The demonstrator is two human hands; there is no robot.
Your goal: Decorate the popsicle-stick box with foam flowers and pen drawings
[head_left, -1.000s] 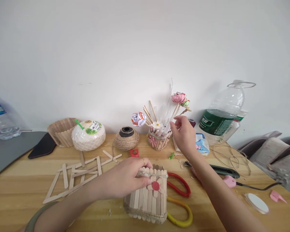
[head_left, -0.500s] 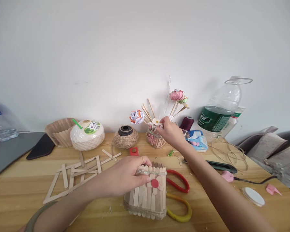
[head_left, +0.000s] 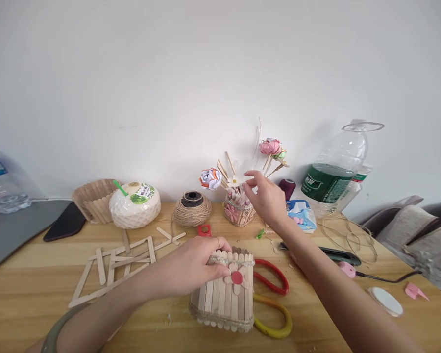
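Note:
My left hand grips the upper left rim of a craft-stick box, its thumb on the front near a stick flower with a red centre. The box stands upright near the table's front. Farther back, my right hand has its thumb and index finger apart, with nothing visible between them. It is beside a white flower in a small stick-sided pot. That pot also holds thin wooden sticks, a white-and-orange paper flower and a pink paper flower.
Scissors with red and yellow handles lie right of the box. Loose craft sticks spread at left. Behind are a twine spool, a white coconut and a large bottle. A utility knife and a cord lie at right.
My right hand has drawn slightly right from the white flower, and its fingers have spread. The white flower has shifted a little left. My left hand stays on the box.

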